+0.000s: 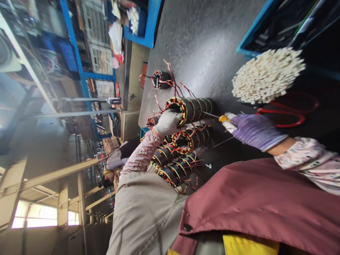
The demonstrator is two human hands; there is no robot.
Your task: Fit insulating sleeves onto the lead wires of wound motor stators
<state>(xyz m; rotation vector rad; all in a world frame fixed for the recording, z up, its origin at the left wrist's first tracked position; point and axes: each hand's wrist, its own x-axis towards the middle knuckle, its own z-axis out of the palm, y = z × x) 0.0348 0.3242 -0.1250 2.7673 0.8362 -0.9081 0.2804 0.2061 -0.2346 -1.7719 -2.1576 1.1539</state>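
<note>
My left hand (pixel 168 123), in a white glove, grips the near end of a black motor stator (pixel 195 109) with yellow-green insulation rings and coil ends, its fingers at the bore. In a purple glove, my right hand (pixel 256 131) is closed on a yellow-handled tool (pixel 222 118). The tool's thin metal shaft points left and its tip meets the stator's far part. A second thin line runs down-left from the same hand; what it is I cannot make out. More wound stators (pixel 177 170) with red leads lie stacked below.
A small stator (pixel 160 79) with twisted red leads stands apart on the dark table (pixel 191 42). Near my right hand are a bundle of white sticks (pixel 268 76), red-handled scissors (pixel 288 118) and a blue bin (pixel 245 44). Another person (pixel 113 170) is at the left.
</note>
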